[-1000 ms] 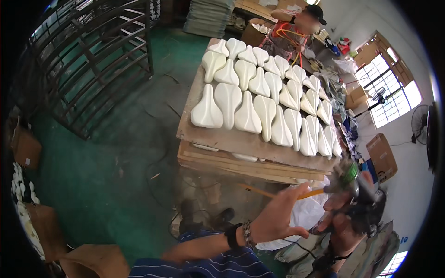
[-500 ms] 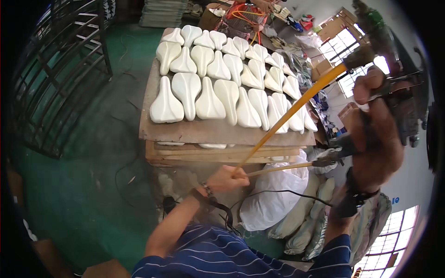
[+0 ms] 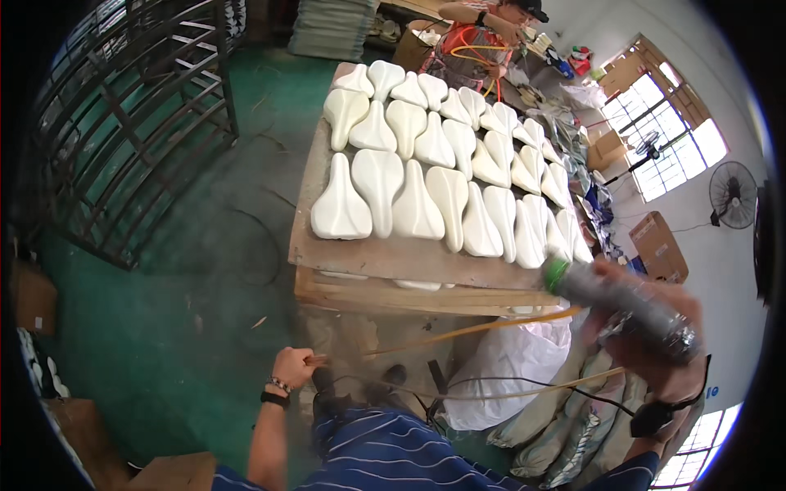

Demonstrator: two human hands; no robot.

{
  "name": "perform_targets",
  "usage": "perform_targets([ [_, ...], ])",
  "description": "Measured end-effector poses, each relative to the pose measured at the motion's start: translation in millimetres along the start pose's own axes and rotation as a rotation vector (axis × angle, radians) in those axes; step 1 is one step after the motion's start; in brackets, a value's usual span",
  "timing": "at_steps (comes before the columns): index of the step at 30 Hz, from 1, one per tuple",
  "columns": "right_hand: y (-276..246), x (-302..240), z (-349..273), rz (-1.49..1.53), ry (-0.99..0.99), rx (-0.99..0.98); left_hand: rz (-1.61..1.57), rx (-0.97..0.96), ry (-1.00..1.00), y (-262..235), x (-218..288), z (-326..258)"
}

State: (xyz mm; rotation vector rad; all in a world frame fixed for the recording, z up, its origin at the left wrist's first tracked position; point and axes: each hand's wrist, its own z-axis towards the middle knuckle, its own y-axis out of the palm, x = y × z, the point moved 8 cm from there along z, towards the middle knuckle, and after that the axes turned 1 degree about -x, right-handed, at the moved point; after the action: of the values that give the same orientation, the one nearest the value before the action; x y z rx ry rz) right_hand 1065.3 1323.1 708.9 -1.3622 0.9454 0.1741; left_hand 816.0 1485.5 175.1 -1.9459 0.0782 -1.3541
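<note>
Green workshop floor [image 3: 164, 344] lies beside a stack of boards [image 3: 409, 254] at 1 o'clock, bearing rows of pale saddles [image 3: 434, 146]. At 4 o'clock, the right hand [image 3: 647, 360] has its grip wrapped around a grey, green-ended tool [image 3: 610, 295]; at 7, the left hand [image 3: 295, 367] is curled, any hold on the yellow cord [image 3: 508, 322] unclear. Work appears under way, rows laid out; what remains cannot be told.

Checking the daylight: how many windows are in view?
2: one window at upper right, a second window at lower right, cut off. More may be hidden.
</note>
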Motion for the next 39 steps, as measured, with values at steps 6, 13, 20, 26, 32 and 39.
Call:
perform_targets([
  [6, 34, -22, 28, -0.172, -0.174, -0.23, 0.031, -0.182, 0.004, 1, 56, 3],
  [13, 21, -21, 33, -0.278, -0.186, -0.145, 0.023, -0.148, 0.022, 12, 47, -3],
  [20, 18, -10, 27, -0.191, -0.205, 0.021, 0.04, -0.193, 0.02, 26, 40, -4],
  [26, 22, -1, 6, -0.153, -0.115, -0.11, 0.085, -0.285, 0.052, 38, 67, 8],
  [32, 11, 9, 10, -0.128, -0.137, 0.09, 0.129, -0.3, 0.053, 43, 73, 7],
  [39, 4, 20, -3, -0.238, -0.216, 0.005, 0.145, -0.333, 0.045, 54, 74, 4],
])
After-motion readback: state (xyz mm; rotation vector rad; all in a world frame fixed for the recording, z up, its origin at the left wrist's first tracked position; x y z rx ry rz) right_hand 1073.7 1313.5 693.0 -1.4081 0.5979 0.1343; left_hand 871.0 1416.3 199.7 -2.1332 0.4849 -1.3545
